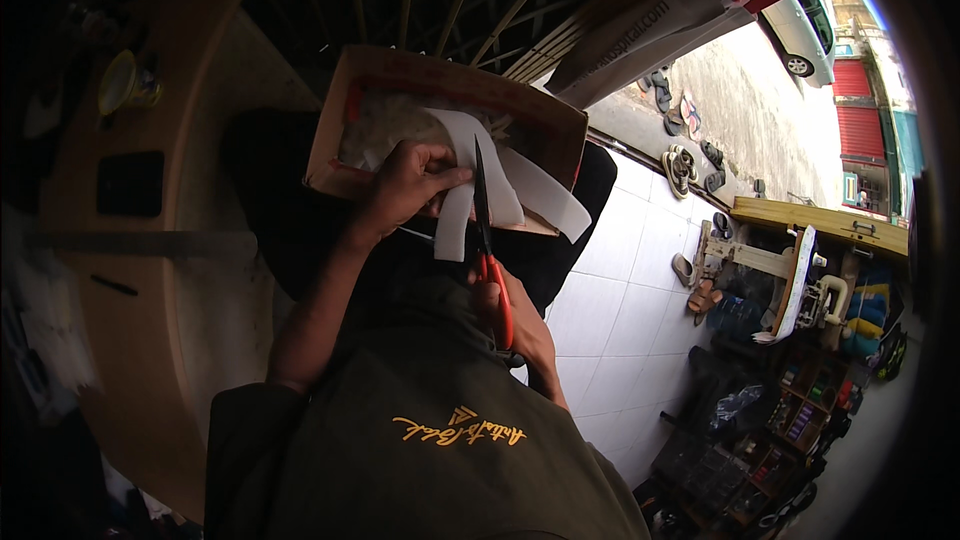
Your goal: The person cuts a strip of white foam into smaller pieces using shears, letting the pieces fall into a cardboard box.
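Head view: the left hand [412, 180], near the middle of the frame, pinches a white strip [503, 195] between thumb and fingers. The right hand [522, 315], just below and to the right, is wrapped around the red handles of the scissors [488, 262]. How its fingers sit in the loops is hard to tell. The blades point up the frame and lie close against the strip; they look closed or nearly so.

The white material arches over the near side of an open cardboard box [470, 76] at upper centre. One narrow tail hangs below the left fingertips, and another length curls out past the box's right end. Whether these are one piece or several cannot be made out. Pale pieces lie inside the box, too dim to identify.

By its look the strip should be light, thin and bendable, with enough spring to keep a curve; it may be a little slick. A pinch at the edge close to the blades, as the left hand has, seems best, since a hold farther off could let it flex or twist. The scissors look stiff and are best held by the handles.

At left, a brown bench [110, 360] carries a dark flat device [130, 184].
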A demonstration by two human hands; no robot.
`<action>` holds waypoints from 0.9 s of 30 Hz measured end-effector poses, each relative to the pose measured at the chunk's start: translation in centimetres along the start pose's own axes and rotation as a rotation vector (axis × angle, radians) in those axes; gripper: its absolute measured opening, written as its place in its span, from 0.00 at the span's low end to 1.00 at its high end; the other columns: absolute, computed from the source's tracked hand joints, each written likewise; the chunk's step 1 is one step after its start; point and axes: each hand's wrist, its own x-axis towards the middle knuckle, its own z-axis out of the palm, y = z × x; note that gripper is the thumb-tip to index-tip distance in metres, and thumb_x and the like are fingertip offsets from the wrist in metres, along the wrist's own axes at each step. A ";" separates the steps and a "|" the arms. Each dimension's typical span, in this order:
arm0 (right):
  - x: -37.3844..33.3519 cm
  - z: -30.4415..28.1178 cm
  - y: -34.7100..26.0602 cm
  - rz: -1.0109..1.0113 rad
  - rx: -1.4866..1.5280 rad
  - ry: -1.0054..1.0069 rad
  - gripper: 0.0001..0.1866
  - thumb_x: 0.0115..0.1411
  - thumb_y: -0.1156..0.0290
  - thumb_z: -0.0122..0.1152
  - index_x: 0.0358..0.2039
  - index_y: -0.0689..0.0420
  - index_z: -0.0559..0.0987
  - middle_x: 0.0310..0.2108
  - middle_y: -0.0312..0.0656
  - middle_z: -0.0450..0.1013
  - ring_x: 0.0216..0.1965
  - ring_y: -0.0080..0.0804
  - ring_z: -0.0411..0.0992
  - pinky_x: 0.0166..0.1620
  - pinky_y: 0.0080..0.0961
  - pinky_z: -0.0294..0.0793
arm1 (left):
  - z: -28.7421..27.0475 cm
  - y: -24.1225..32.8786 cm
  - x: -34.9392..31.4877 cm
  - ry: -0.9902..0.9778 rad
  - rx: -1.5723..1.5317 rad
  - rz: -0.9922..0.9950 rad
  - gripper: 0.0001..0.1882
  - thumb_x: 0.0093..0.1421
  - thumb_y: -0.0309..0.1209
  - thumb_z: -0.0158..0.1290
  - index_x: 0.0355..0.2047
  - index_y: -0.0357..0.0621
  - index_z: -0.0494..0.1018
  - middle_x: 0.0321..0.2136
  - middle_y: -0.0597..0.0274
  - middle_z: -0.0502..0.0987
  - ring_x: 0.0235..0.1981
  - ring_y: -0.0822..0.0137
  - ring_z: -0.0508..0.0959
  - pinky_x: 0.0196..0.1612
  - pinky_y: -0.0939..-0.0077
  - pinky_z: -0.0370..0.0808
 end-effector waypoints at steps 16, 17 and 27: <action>0.1 0.0 -1.1 0.128 -0.011 0.051 0.33 0.59 0.43 0.56 0.36 0.68 0.74 0.24 0.44 0.70 0.24 0.30 0.64 0.33 0.31 0.67 | 0.1 -0.7 0.3 0.226 -0.127 0.058 0.10 0.62 0.31 0.58 0.38 0.35 0.75 0.21 0.65 0.77 0.16 0.81 0.73 0.19 0.89 0.69; 0.0 -0.1 -0.9 0.102 -0.009 0.016 0.38 0.56 0.35 0.52 0.36 0.66 0.73 0.23 0.39 0.67 0.22 0.25 0.62 0.29 0.26 0.64 | -0.1 -0.7 0.4 0.193 -0.119 0.062 0.10 0.62 0.30 0.58 0.37 0.35 0.75 0.21 0.65 0.78 0.15 0.81 0.72 0.18 0.90 0.68; 0.2 -1.6 -1.1 0.014 -0.130 -0.099 0.43 0.57 0.28 0.47 0.32 0.67 0.72 0.22 0.44 0.68 0.25 0.33 0.66 0.34 0.31 0.68 | -0.8 -1.0 0.5 0.024 -0.073 -0.003 0.10 0.61 0.28 0.57 0.40 0.32 0.77 0.22 0.64 0.79 0.14 0.85 0.69 0.16 0.92 0.64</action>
